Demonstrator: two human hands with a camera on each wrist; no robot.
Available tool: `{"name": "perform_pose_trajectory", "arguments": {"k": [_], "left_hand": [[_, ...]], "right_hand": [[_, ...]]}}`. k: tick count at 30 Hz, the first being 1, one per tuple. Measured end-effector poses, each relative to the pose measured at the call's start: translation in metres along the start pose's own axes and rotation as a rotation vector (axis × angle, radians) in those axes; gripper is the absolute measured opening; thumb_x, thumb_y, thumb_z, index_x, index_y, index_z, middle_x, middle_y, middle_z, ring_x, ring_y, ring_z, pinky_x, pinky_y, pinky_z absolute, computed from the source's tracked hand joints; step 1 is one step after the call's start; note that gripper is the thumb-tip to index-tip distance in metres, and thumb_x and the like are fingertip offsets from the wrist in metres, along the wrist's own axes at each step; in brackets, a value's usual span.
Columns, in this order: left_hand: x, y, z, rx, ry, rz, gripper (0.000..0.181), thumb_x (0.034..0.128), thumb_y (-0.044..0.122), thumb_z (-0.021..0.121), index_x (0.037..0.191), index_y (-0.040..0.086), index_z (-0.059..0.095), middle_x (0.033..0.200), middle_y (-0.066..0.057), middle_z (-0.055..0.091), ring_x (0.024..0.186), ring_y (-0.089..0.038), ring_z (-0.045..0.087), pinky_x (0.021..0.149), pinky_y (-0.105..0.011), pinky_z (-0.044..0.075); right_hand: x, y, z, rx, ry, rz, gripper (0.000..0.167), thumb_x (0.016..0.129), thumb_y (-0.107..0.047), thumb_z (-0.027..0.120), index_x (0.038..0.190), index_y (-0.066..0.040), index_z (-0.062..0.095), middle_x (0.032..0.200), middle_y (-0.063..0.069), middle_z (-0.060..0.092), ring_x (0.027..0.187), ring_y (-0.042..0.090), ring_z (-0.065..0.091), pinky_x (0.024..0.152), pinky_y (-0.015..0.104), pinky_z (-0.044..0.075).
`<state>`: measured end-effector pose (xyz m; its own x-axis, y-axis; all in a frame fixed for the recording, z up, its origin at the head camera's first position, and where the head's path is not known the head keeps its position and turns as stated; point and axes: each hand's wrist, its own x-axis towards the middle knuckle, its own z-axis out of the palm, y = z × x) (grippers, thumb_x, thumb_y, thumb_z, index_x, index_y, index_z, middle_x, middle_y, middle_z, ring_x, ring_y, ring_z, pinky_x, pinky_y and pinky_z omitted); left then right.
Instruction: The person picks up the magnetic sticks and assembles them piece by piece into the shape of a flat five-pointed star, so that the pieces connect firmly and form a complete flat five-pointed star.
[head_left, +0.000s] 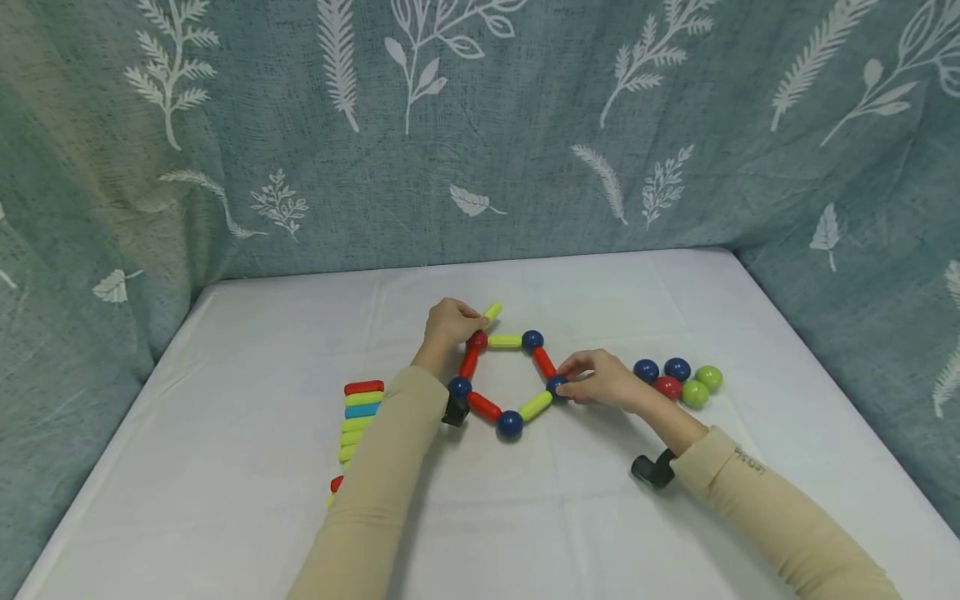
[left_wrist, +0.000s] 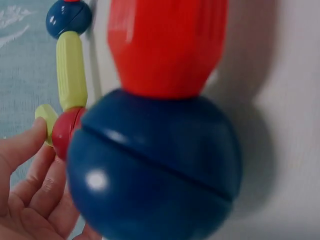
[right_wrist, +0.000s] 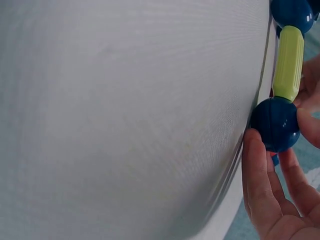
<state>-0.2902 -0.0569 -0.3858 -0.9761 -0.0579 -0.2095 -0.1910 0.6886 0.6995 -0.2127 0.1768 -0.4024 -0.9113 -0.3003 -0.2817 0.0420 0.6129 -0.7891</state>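
A closed ring of coloured rods and balls lies on the white table. My left hand (head_left: 450, 323) is at the ring's far left corner, pinching a yellow-green rod (head_left: 492, 312) that meets the red ball (head_left: 477, 340) and points outward. In the left wrist view, the thumb lies on that rod (left_wrist: 46, 119), and a near blue ball (left_wrist: 155, 165) covers much of the picture. At the ring's right corner, my right hand (head_left: 603, 382) grips a blue ball (right_wrist: 275, 124) between thumb and fingers. A yellow-green ring rod (right_wrist: 288, 64) joins it to another blue ball (right_wrist: 292, 14).
Loose blue, red and green balls (head_left: 695, 393) sit together right of my right hand. Left of my left sleeve, a column of red, yellow-green and blue rods (head_left: 363, 410) lies partly hidden by the forearm. A patterned curtain (head_left: 480, 150) hangs behind the table (head_left: 600, 517).
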Motion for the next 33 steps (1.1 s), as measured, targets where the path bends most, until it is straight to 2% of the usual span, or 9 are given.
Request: {"name": "perform_pose_trajectory", "arguments": {"k": [6,9,17,20,24,27,30,33], "left_hand": [[0.000,0.001,0.006,0.041,-0.001,-0.037,0.024,0.0832,0.026,0.068,0.096,0.005,0.068,0.091,-0.009,0.064,0.078,-0.018,0.056,0.063,-0.025,0.044],[-0.001,0.002,0.008,0.046,0.010,-0.042,0.024,0.0833,0.025,0.068,0.095,0.004,0.068,0.090,-0.010,0.064,0.075,-0.017,0.055,0.060,-0.024,0.044],[-0.003,0.002,0.010,0.060,-0.009,-0.040,0.025,0.0838,0.024,0.067,0.097,0.003,0.066,0.092,-0.011,0.064,0.068,-0.015,0.054,0.056,-0.022,0.044],[-0.003,0.000,0.008,0.072,-0.032,0.010,0.027,0.0850,0.023,0.065,0.103,0.003,0.064,0.098,-0.012,0.063,0.075,-0.017,0.057,0.059,-0.023,0.046],[-0.007,-0.003,0.003,0.156,-0.104,0.159,0.026,0.0856,0.016,0.062,0.109,0.005,0.062,0.109,-0.012,0.058,0.093,-0.022,0.055,0.075,-0.028,0.049],[-0.011,-0.005,-0.004,0.221,-0.173,0.256,0.023,0.0850,0.009,0.060,0.108,0.006,0.063,0.110,-0.013,0.056,0.097,-0.024,0.052,0.081,-0.031,0.047],[-0.017,-0.010,-0.011,0.254,-0.226,0.305,0.019,0.0860,0.007,0.060,0.104,0.005,0.066,0.105,-0.011,0.060,0.093,-0.023,0.054,0.080,-0.030,0.048],[-0.022,-0.016,-0.018,0.266,-0.248,0.319,0.017,0.0871,0.010,0.061,0.102,0.004,0.068,0.098,-0.009,0.064,0.089,-0.021,0.055,0.076,-0.028,0.049]], "right_hand": [[-0.002,0.000,0.001,0.002,0.003,-0.003,0.031,0.080,-0.014,0.069,0.108,-0.002,0.061,0.101,0.010,0.060,0.076,0.015,0.060,0.066,0.028,0.052],[-0.003,-0.001,0.001,0.006,0.004,-0.004,0.031,0.080,-0.014,0.069,0.108,-0.002,0.061,0.100,0.010,0.060,0.076,0.015,0.060,0.066,0.028,0.052],[-0.006,-0.003,0.001,0.016,0.001,0.023,0.031,0.081,-0.013,0.069,0.109,-0.003,0.061,0.102,0.011,0.060,0.075,0.016,0.060,0.068,0.028,0.052],[-0.007,-0.003,0.001,0.026,0.000,0.029,0.031,0.081,-0.012,0.068,0.109,-0.003,0.061,0.102,0.011,0.059,0.075,0.017,0.060,0.068,0.028,0.052],[-0.007,-0.003,0.001,0.015,-0.007,0.030,0.030,0.081,-0.013,0.068,0.109,-0.003,0.061,0.104,0.012,0.059,0.074,0.016,0.060,0.068,0.028,0.052],[-0.006,-0.003,-0.002,-0.005,-0.004,0.036,0.030,0.082,-0.013,0.068,0.110,-0.004,0.061,0.106,0.013,0.059,0.073,0.016,0.061,0.067,0.028,0.052],[-0.003,-0.004,-0.007,-0.043,0.006,0.040,0.031,0.082,-0.012,0.067,0.111,-0.004,0.062,0.107,0.015,0.058,0.070,0.016,0.060,0.065,0.028,0.051],[0.002,-0.006,-0.011,-0.054,0.013,0.054,0.031,0.082,-0.011,0.066,0.112,-0.003,0.062,0.108,0.016,0.058,0.068,0.016,0.059,0.065,0.027,0.050]]}}
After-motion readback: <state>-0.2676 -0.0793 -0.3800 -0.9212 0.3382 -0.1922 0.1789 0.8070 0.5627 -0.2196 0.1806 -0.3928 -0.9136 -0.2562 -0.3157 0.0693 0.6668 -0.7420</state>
